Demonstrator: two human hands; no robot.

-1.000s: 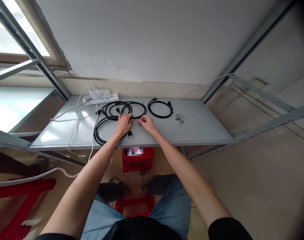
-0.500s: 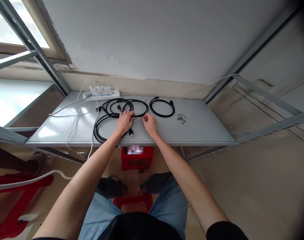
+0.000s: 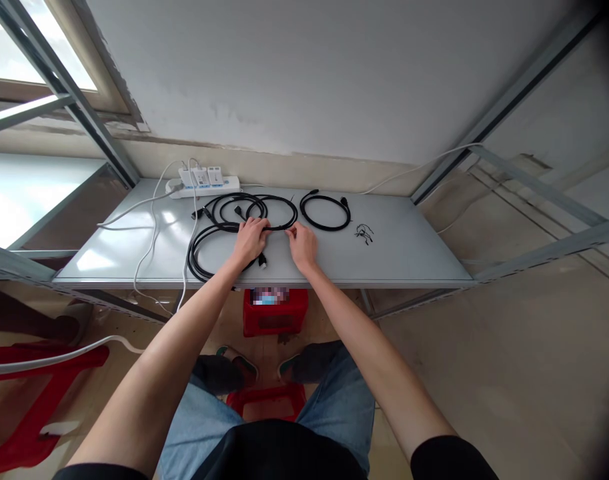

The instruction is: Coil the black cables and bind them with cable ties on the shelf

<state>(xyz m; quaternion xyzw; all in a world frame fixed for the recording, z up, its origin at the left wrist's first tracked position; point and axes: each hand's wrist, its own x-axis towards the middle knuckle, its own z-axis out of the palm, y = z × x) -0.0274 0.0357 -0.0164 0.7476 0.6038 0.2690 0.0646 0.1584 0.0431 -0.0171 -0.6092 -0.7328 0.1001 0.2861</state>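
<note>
Several loops of black cable [image 3: 219, 230] lie tangled on a grey metal shelf [image 3: 414, 257]. My left hand [image 3: 250, 241] is closed over the cable where the loops cross. My right hand [image 3: 301, 243] pinches the same cable at the near edge of one loop [image 3: 279, 212], a little to the right. A cable plug [image 3: 261, 262] lies just under my left hand. A separate coiled black cable [image 3: 325, 213] rests to the right of my hands, untouched.
A white power strip [image 3: 204, 183] with plugged chargers sits at the shelf's back left, white leads [image 3: 151, 250] trailing off the front edge. A small bunch of black ties [image 3: 364, 234] lies right of the coil. Red stools [image 3: 271, 308] stand on the floor below.
Both hands have shifted slightly farther back on the shelf while holding the cable; the right hand has closed in toward the loop. The view has tilted a little.
</note>
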